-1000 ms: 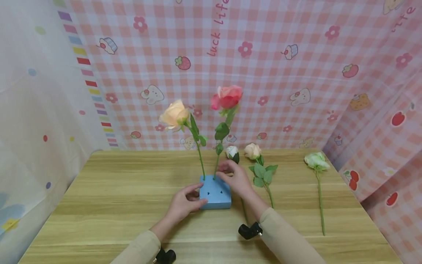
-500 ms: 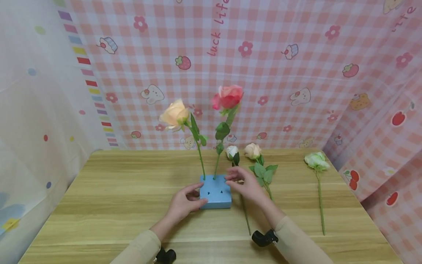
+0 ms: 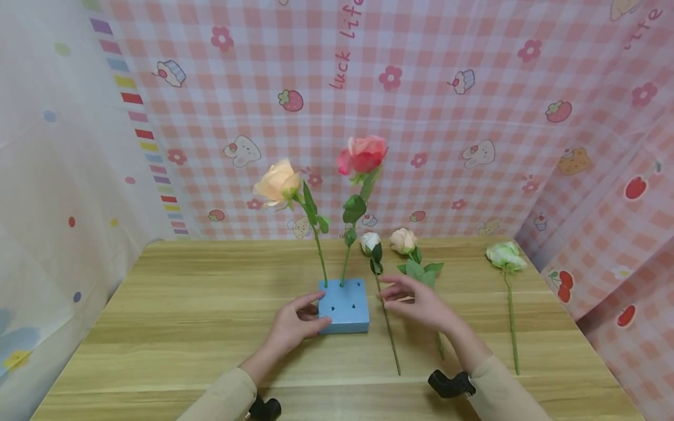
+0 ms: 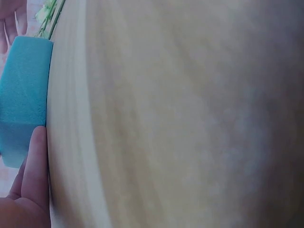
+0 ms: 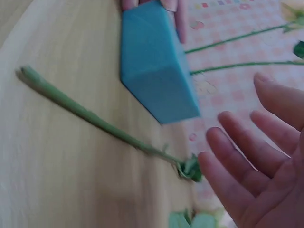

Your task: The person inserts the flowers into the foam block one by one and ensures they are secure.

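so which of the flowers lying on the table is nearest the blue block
The white rosebud: it lies just right of the blue block, while the pale peach rose and the green rose lie farther out to the right.

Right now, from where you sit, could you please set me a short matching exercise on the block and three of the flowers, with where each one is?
Column one:
1. Blue block
2. Pink-red rose
3. White flower
4. Pale green flower

Column two:
A. Lying toward the right side of the table
B. Standing with its stem in the block
C. Lying on the table, close beside the block
D. Held in the left grip

Pairs: 1-D, 2-B, 3-C, 4-A.
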{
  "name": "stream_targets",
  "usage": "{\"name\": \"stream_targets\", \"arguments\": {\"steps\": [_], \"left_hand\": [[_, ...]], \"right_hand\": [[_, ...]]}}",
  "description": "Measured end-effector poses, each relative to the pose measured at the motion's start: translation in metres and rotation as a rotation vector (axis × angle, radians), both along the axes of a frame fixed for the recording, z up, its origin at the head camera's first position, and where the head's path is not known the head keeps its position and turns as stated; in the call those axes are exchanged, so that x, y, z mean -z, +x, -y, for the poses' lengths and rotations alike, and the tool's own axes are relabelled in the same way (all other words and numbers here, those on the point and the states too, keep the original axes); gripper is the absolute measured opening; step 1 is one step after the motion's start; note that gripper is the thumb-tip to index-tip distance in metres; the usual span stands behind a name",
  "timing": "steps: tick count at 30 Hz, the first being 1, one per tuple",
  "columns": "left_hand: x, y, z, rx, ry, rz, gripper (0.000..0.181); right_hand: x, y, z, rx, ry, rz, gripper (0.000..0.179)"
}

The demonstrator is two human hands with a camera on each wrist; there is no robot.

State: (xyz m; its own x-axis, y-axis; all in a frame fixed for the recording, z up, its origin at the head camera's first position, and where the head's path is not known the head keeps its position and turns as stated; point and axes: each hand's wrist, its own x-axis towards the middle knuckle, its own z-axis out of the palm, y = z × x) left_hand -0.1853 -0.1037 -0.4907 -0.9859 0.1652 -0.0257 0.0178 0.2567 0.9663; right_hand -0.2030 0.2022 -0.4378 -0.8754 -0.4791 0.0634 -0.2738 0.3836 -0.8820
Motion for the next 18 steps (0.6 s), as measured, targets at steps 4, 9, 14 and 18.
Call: {"name": "stream_targets", "arguments": {"steps": [4, 9, 14, 18], "left_hand": [[0.0, 0.0, 0.0, 0.005, 0.006, 0.001, 0.058], [0.0, 0.001, -0.001, 0.01, 0.02, 0.01, 0.059], [-0.001, 0.001, -0.001, 0.006, 0.024, 0.021, 0.059], [-0.001, 0.0, -0.001, 0.004, 0.021, 0.022, 0.06]], "right_hand": [[-0.003, 0.003, -0.017, -0.017, 0.004, 0.009, 0.054], [-0.008, 0.009, -0.037, -0.013, 0.012, 0.012, 0.056], [-0.01, 0.013, -0.055, -0.007, 0.026, 0.042, 0.059], [-0.008, 0.014, -0.069, -0.012, 0.005, 0.064, 0.059]]}}
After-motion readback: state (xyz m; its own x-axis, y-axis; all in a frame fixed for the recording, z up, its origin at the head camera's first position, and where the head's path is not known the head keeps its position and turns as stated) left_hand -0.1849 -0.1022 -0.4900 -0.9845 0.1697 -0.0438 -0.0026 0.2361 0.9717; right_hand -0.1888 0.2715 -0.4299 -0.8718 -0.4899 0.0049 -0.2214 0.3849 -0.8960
